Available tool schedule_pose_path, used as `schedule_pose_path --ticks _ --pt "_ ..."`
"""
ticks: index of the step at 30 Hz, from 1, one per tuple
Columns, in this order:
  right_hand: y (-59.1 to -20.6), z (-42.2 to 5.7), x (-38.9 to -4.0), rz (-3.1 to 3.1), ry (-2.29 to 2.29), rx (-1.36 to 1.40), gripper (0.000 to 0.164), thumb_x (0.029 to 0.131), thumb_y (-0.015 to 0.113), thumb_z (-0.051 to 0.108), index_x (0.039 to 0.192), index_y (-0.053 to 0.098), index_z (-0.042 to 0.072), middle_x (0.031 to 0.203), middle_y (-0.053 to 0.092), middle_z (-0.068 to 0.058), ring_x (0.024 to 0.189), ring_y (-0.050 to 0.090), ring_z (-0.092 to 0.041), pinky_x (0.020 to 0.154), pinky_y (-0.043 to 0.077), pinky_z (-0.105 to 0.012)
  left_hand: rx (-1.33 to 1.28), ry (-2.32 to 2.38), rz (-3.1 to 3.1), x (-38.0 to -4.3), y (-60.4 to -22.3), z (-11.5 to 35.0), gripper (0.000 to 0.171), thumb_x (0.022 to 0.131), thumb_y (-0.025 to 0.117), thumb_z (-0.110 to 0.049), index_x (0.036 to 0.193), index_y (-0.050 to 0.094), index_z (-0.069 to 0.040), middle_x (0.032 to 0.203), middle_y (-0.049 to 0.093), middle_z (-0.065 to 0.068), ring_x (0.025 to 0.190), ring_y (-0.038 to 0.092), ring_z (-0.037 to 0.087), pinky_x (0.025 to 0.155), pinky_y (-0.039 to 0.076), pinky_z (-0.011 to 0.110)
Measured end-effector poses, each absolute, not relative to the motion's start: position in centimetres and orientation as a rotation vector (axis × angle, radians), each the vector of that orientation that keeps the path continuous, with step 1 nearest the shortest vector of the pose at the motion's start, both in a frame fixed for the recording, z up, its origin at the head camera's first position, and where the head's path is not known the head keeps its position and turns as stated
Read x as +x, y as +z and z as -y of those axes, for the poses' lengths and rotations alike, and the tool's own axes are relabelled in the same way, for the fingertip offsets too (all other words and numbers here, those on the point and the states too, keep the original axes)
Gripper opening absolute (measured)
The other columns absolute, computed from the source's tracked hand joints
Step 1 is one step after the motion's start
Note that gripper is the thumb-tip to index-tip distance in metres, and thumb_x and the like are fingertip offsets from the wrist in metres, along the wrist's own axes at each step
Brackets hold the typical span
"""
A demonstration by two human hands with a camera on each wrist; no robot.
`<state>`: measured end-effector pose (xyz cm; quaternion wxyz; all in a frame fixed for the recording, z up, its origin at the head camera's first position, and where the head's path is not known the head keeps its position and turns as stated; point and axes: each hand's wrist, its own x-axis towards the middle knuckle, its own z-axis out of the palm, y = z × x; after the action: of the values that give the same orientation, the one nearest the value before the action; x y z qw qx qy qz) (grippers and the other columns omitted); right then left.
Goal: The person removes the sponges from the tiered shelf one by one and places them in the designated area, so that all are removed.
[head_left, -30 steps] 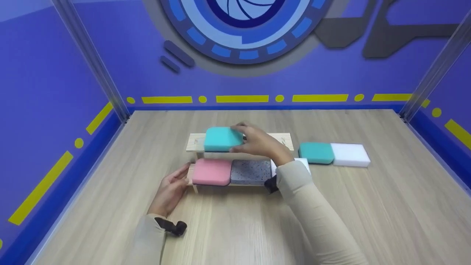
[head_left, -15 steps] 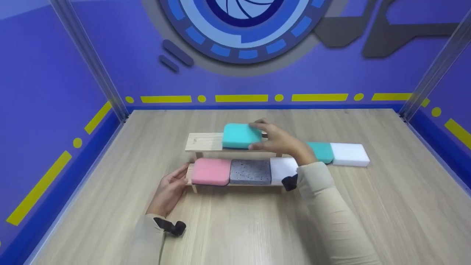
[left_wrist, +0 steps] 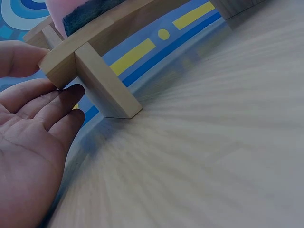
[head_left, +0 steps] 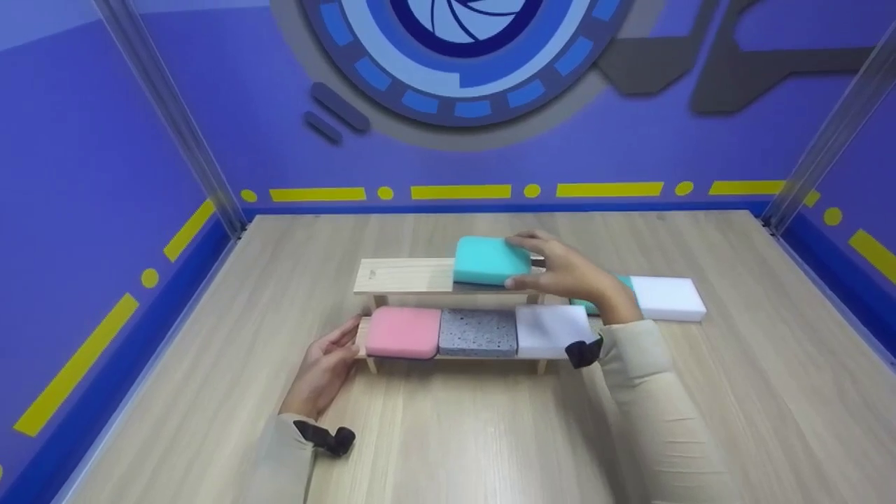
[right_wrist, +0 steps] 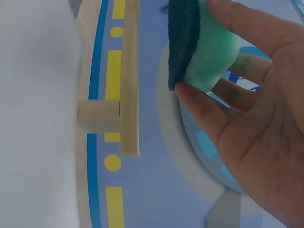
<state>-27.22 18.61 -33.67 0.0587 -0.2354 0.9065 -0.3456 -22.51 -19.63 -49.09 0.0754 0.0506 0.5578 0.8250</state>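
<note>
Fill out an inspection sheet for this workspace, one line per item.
Surface: pale wood-grain tabletop.
Job's things: turquoise rounded sponge with dark scouring layer, held above the rear raised wooden board; front raised wooden board bears, left to right, pink rounded sponge, grey speckled block, white rectangular block. On the tabletop at right, teal rounded sponge, partly hidden by the right arm, beside a second white rectangular block.
Clutter: nothing seen.
Hands: left hand pinches the front board's left end; right hand grips the turquoise sponge.
Cables: nothing seen.
Surroundings: blue printed wall panels with yellow markings, metal corner posts.
</note>
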Motion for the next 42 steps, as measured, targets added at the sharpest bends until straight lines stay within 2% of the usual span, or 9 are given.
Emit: schedule_pose_path --ticks 12,21,27,29,36,42 --pt "-33.9 -21.8 -26.5 -2.747 -1.093 -0.637 0.078 0.083 0.074 0.03 0.147 0.037 0.007 0.153 0.031 -0.019 0.134 0.04 -0.043 0.109 0.038 -0.053 0.15 2.47 -1.672 -22.4 -49.1 19.5 0.063 0.087 0.045 0.013 0.146 0.024 0.012 0.155 0.023 0.026 0.144 0.022 0.033 0.101 0.044 0.019" --pt "-34.4 -24.1 -26.1 -2.785 -1.083 -0.62 0.075 0.086 0.072 0.03 0.148 0.036 0.007 0.154 0.029 -0.019 0.136 0.036 -0.044 0.109 0.036 -0.054 0.14 2.464 -1.671 -22.3 -49.2 19.2 0.063 0.087 0.046 0.011 0.146 0.023 0.012 0.156 0.023 0.025 0.144 0.023 0.032 0.102 0.044 0.02" --pt "-35.4 -25.6 -25.5 -2.804 -1.078 -0.611 0.072 0.088 0.069 0.027 0.148 0.036 0.004 0.152 0.031 -0.021 0.137 0.035 -0.044 0.109 0.037 -0.054 0.101 2.469 -1.67 -22.0 -49.4 19.2 0.062 0.087 0.044 0.012 0.146 0.024 0.012 0.155 0.024 0.025 0.134 0.042 0.017 0.103 0.044 0.022" --pt "-35.7 -26.1 -25.3 -2.815 -1.078 -0.61 0.072 0.088 0.069 0.026 0.147 0.036 0.002 0.152 0.031 -0.022 0.137 0.034 -0.044 0.109 0.037 -0.055 0.111 2.465 -1.672 -22.0 -49.4 19.2 0.062 0.088 0.044 0.012 0.146 0.024 0.012 0.155 0.024 0.024 0.131 0.044 0.014 0.103 0.044 0.022" --pt "-35.9 -27.8 -25.2 -2.825 -1.113 -0.599 0.072 0.089 0.068 0.024 0.147 0.034 -0.001 0.152 0.03 -0.023 0.138 0.032 -0.044 0.109 0.036 -0.056 0.115 2.464 -1.675 -22.2 -49.1 19.5 0.062 0.088 0.045 0.012 0.146 0.025 0.011 0.155 0.024 0.025 0.143 0.025 0.031 0.102 0.044 0.02" --pt "-35.8 -29.0 -25.2 -2.854 -1.115 -0.572 0.071 0.09 0.067 0.024 0.147 0.033 -0.002 0.152 0.028 -0.024 0.137 0.031 -0.045 0.108 0.036 -0.058 0.116 2.457 -1.693 -22.4 -48.8 19.6 0.063 0.087 0.046 0.012 0.146 0.024 0.011 0.156 0.023 0.024 0.144 0.023 0.032 0.103 0.043 0.02"
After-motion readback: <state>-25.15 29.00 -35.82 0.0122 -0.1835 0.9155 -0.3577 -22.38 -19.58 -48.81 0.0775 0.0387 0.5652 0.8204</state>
